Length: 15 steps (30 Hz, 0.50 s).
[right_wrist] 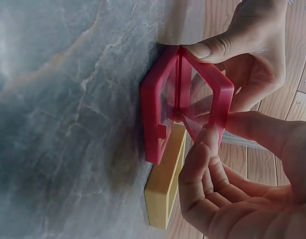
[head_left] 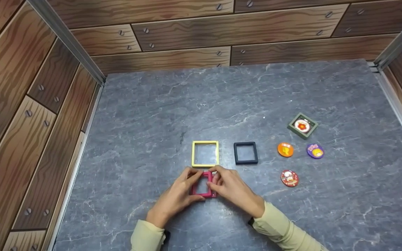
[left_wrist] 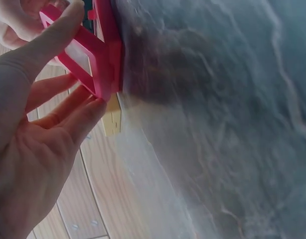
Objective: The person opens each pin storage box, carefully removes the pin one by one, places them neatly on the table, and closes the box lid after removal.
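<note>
A pink-red hinged display frame [right_wrist: 152, 114] with clear film panes stands partly opened, like a book, one half on the table and the other tilted up. My left hand [head_left: 177, 196] holds the raised half by opposite edges, thumb near the hinge in the right wrist view. Between thumb and index finger, my right hand [head_left: 235, 187] pinches the free edge of that raised half. Just beyond the hands lies a yellow square frame [head_left: 205, 165], and right of it a black square frame [head_left: 246, 162]. Both of these have clear centres.
Three round badges lie to the right: orange [head_left: 285, 150], purple [head_left: 315, 151] and red [head_left: 289, 178]. Behind them sits a green frame [head_left: 295, 131] with a round badge inside. Wood-patterned walls [head_left: 183, 31] and metal rails [head_left: 70, 42] border the grey marbled table [head_left: 145, 115].
</note>
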Each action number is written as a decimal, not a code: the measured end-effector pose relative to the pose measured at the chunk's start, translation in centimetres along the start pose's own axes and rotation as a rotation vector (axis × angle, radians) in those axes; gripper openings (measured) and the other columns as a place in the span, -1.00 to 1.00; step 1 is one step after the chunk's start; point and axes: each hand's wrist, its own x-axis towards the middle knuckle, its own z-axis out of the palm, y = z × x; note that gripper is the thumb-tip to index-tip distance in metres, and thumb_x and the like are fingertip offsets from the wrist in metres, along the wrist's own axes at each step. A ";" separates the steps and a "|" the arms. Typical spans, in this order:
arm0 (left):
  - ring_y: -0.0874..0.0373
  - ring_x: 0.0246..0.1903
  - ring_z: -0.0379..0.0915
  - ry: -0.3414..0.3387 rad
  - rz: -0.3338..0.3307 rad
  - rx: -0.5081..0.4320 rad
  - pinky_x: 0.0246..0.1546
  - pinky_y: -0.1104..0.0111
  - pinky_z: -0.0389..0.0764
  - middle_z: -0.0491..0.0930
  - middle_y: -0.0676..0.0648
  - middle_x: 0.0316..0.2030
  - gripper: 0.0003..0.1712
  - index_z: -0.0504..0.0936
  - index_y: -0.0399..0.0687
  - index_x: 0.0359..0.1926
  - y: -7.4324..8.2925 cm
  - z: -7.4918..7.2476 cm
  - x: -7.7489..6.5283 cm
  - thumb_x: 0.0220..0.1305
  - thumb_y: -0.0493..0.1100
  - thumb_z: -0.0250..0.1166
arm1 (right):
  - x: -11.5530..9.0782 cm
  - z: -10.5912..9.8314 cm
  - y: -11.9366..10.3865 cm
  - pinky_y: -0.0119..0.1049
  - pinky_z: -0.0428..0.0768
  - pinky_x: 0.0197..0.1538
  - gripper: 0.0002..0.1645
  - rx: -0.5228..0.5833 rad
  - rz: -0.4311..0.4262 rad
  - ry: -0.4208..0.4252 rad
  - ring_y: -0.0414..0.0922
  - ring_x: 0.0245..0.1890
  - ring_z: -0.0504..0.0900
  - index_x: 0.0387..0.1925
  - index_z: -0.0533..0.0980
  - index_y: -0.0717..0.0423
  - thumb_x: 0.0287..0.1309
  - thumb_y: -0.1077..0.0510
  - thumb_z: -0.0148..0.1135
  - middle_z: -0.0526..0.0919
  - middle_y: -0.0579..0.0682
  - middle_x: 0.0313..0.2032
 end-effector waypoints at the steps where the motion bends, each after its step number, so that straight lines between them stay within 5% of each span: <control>1: 0.15 0.23 0.54 0.000 -0.001 0.010 0.33 0.29 0.66 0.48 -0.07 0.29 -0.07 0.44 -0.28 0.48 0.1 0.0 0.0 0.18 -0.03 0.59 | 0.0 0.0 0.1 -0.52 0.60 -0.36 -0.58 0.009 0.006 0.000 -0.36 -0.47 0.57 0.07 0.60 0.36 0.24 0.25 0.45 0.73 -0.01 -0.43; 15: 0.07 0.21 0.53 -0.017 0.002 0.211 0.20 0.28 0.73 0.46 -0.16 0.27 -0.14 0.47 -0.33 0.45 1.5 0.6 0.4 0.22 -0.08 0.56 | -0.5 0.2 1.3 -0.50 0.59 -0.38 -0.61 0.018 0.056 -0.003 -0.31 -0.46 0.58 0.07 0.59 0.33 0.25 0.26 0.44 0.73 -0.01 -0.41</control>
